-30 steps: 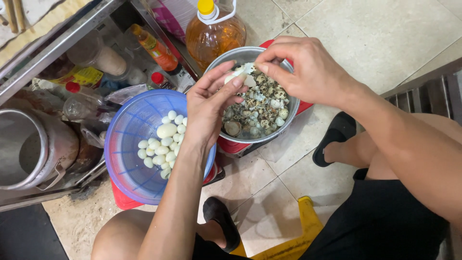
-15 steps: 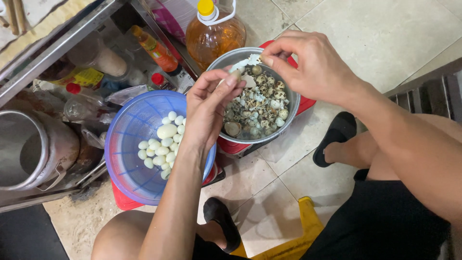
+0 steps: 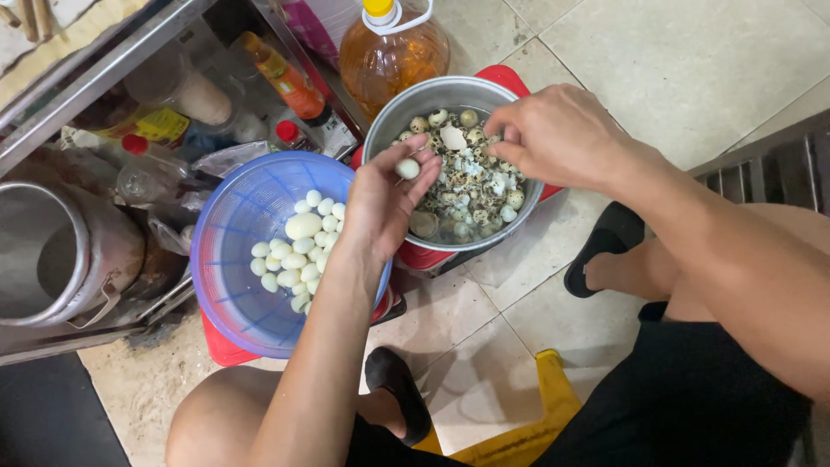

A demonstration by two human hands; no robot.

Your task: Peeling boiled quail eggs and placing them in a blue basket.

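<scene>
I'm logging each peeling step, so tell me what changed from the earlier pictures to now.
The hands have come apart: the left hand now holds a peeled white egg alone at its fingertips, over the gap between the two bowls. The right hand has let go and dropped to the metal bowl of speckled eggs and shells. The blue basket of peeled eggs and the oil bottle stayed put.

Floor-level kitchen corner: oil bottle (image 3: 393, 52), sauce bottles (image 3: 281, 78), tiled floor (image 3: 692, 60)

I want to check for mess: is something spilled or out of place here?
Nothing stands out. The left hand holds a peeled egg over the metal bowl; shell bits stay inside it, and peeled eggs lie in the blue colander.
</scene>
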